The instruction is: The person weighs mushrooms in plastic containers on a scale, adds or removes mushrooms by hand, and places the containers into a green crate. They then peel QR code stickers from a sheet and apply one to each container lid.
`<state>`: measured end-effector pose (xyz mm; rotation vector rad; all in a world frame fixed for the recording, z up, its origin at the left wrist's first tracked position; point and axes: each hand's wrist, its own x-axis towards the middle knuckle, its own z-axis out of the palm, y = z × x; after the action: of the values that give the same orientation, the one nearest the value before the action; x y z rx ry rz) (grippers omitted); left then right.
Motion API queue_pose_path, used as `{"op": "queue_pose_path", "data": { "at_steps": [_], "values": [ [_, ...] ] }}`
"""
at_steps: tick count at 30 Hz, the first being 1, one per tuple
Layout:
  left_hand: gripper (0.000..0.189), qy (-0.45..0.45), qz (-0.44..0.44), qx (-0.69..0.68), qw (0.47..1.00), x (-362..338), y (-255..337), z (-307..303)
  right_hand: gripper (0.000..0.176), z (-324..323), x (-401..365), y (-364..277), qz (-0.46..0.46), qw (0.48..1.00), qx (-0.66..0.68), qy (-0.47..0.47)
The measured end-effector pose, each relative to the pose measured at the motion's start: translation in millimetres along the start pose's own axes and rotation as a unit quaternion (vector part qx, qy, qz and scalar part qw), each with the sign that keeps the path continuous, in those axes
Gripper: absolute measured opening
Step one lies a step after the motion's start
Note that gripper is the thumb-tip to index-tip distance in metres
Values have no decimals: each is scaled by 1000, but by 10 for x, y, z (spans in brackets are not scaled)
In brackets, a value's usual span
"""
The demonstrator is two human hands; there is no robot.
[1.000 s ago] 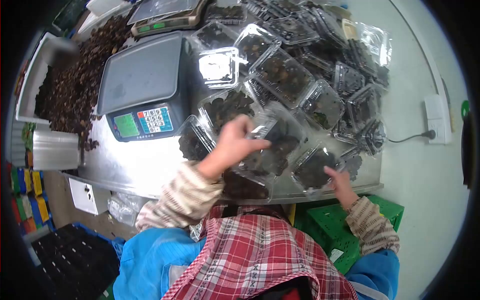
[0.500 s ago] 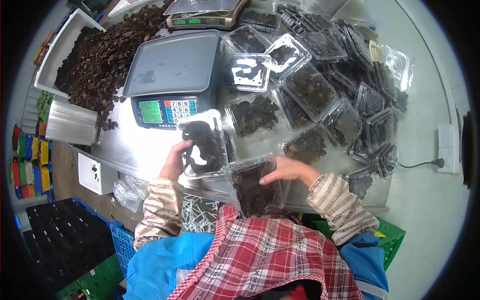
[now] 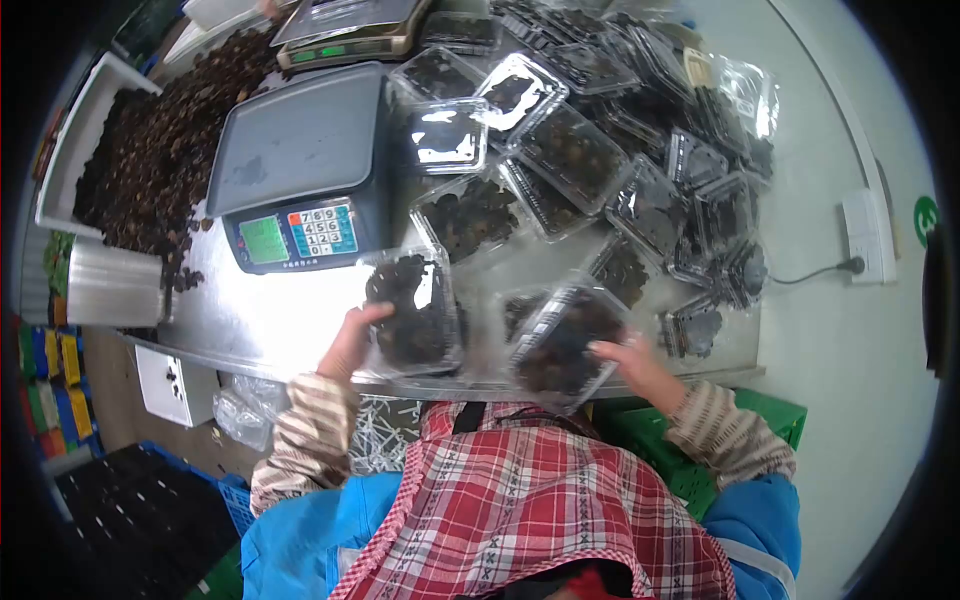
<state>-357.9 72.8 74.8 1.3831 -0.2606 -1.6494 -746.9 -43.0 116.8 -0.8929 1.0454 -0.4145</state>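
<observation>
My left hand (image 3: 352, 341) grips the left edge of a clear plastic clamshell box (image 3: 412, 315) filled with dark brown pieces. This box is near the table's front edge, just below the digital scale (image 3: 298, 140). In my right hand (image 3: 640, 368) is a second clear clamshell box (image 3: 568, 350), tilted and slightly blurred, with dark contents. My right thumb lies on top of it, and the fingers underneath are hidden. Behind this box, another filled box (image 3: 622, 272) is partly covered. Further up, a filled box (image 3: 470, 215) lies flat between the scale and the heap of boxes.
Many filled boxes (image 3: 690, 160) are heaped at the back right. Loose dark brown pieces (image 3: 165, 150) spill from a white tub (image 3: 52, 190) at left. A metal container (image 3: 112, 285) stands at the table edge. Below right is a green crate (image 3: 660, 450); a wall socket (image 3: 866, 238) holds a plug.
My right hand has moved to the right with its box, away from the left box, and the box has turned. My left hand still holds its box. The camera view has shifted.
</observation>
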Motion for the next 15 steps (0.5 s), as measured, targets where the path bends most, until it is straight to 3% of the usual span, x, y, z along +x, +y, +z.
{"op": "queue_pose_path", "data": {
  "at_steps": [1, 2, 3, 5, 6, 7, 8, 9, 11, 12, 13, 14, 15],
  "values": [
    [38, -4, 7, 19, 1000, 32, -161, 35, 53, 133, 80, 69, 35, 999, -27, -7],
    [40, -3, 36, 9, 999, -62, -163, 202, 57, 316, 140, 61, -35, 993, -111, -30],
    [43, -3, 66, 2, 998, -160, -136, 310, 60, 398, 190, 64, 11, 987, -157, -15],
    [47, -36, 68, -32, 996, -233, -151, 263, 63, 473, 303, 79, 8, 996, -68, -59],
    [49, -11, 27, -42, 999, -279, -132, 225, 63, 501, 366, 110, -4, 998, -54, -40],
    [52, 5, -14, -47, 999, -302, -127, 161, 62, 508, 437, 139, 25, 996, 13, -81],
    [55, 6, 234, 232, 944, -258, -371, -152, 61, 507, 483, 103, 44, 989, 79, -119],
    [60, -4, 470, 457, 755, -136, -606, -427, 54, 604, 399, -48, 18, 990, 101, -91],
    [69, -18, 436, 371, 819, -364, -382, -165, 45, 524, 307, -297, -19, 987, 64, -149],
    [71, -54, 286, 130, 948, -537, -60, 276, 41, 477, 210, -439, -24, 994, 33, -98],
    [73, -70, 87, -108, 988, -662, 247, 746, 36, 410, -86, -705, -37, 994, 74, -77],
    [73, -162, 100, -101, 977, -659, 396, 1034, 33, 288, -419, -890, -116, 982, 119, -89],
    [73, -245, 116, -97, 958, -662, 498, 1293, 41, 144, -783, -974, -220, 966, 124, -58]
  ]
}}
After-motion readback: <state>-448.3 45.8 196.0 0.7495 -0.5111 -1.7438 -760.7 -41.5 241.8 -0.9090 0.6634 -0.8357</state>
